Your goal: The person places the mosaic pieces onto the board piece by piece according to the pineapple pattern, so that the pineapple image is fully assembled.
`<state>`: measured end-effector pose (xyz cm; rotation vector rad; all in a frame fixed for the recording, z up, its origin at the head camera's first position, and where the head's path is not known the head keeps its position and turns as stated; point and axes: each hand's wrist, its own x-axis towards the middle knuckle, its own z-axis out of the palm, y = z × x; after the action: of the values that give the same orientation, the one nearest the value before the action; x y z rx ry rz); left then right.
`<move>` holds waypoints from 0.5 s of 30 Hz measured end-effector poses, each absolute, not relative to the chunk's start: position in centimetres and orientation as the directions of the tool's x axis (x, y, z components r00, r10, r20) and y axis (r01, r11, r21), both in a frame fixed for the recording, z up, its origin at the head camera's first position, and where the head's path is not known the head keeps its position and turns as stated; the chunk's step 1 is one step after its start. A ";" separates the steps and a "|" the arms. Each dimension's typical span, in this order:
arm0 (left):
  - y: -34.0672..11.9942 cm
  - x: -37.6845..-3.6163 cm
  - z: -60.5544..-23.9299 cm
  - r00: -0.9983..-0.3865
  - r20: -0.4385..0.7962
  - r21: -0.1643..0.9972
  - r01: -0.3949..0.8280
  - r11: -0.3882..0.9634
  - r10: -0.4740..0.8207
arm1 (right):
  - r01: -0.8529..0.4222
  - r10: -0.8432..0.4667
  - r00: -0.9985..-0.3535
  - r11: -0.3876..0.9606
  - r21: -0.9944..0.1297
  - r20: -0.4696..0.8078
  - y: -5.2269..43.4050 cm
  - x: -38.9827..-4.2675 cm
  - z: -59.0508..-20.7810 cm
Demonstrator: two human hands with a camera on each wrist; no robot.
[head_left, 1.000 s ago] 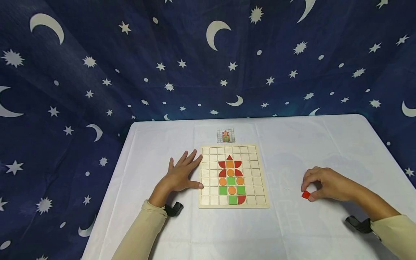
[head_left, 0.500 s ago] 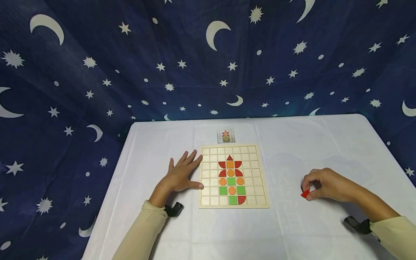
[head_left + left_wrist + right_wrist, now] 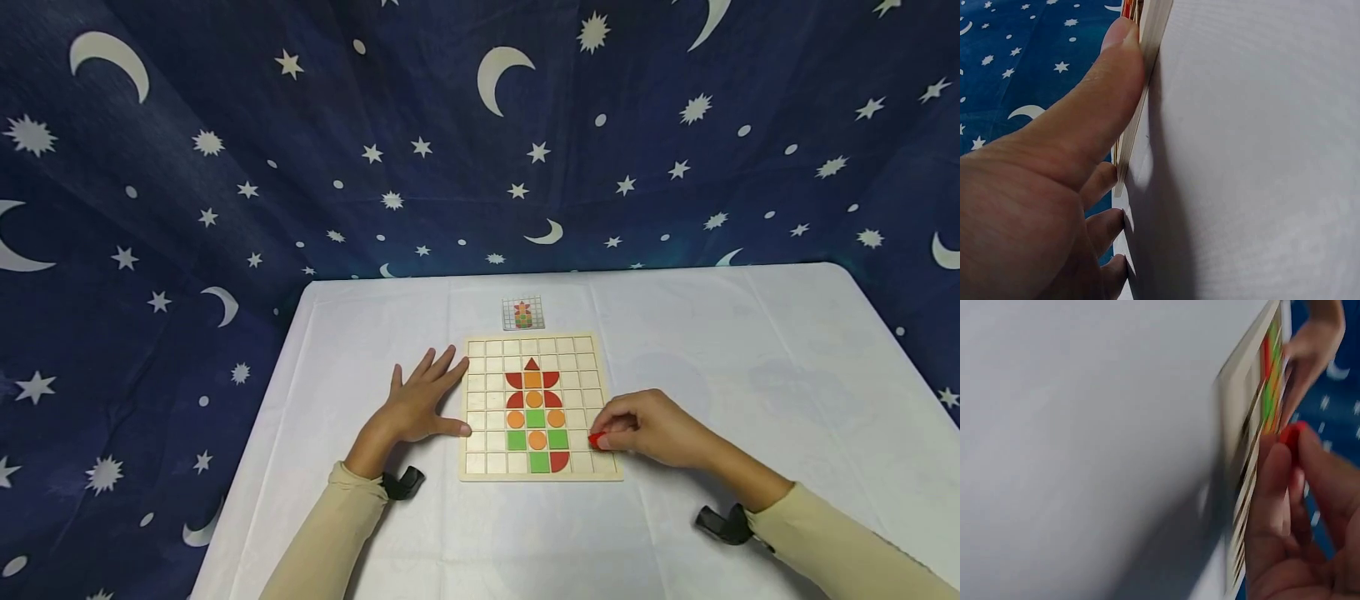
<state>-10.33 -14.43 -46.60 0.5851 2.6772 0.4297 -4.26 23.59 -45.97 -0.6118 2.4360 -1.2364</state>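
My right hand (image 3: 652, 427) pinches a small red piece (image 3: 596, 441) between thumb and fingers, over the right edge of a wooden grid board (image 3: 540, 478). In the right wrist view the red piece (image 3: 1291, 439) shows at the fingertips; its full outline is hidden. On the board lie red quarter circles (image 3: 559, 461), a red triangle (image 3: 532, 364), an orange square (image 3: 532, 380), orange circles (image 3: 537, 440) and green squares (image 3: 539, 462). My left hand (image 3: 416, 408) lies spread on the table, its thumb (image 3: 1097, 94) and index finger at the board's left edge.
Behind the board lies a small pattern card (image 3: 522, 313) printed with a similar figure on a grid. A white cloth (image 3: 360, 325) covers the table. A dark blue curtain (image 3: 420, 92) with moons and stars hangs behind and to the left.
My right hand has moved left with the red piece, from the right part of the table to the board's right edge. The left hand stays in place.
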 end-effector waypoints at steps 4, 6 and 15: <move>-14.6 -10.3 -46.6 -0.847 -0.280 0.363 0.343 0.866 0.452 | -0.183 -0.489 -0.864 0.521 -0.833 -0.116 18.9 -4.3 -45.9; -14.6 -10.3 -46.6 -0.846 -0.280 0.364 0.344 0.865 0.454 | -0.187 -0.483 -0.870 0.515 -0.837 -0.103 16.9 -4.2 -46.0; -14.7 -10.4 -46.6 -0.841 -0.294 0.370 0.337 0.866 0.454 | -0.256 -0.480 -0.876 0.528 -0.810 -0.036 12.5 -3.4 -46.8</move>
<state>-10.42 -14.68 -46.65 0.5871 2.6634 0.4323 -3.37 12.48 -46.79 -0.6191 2.5138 -1.2702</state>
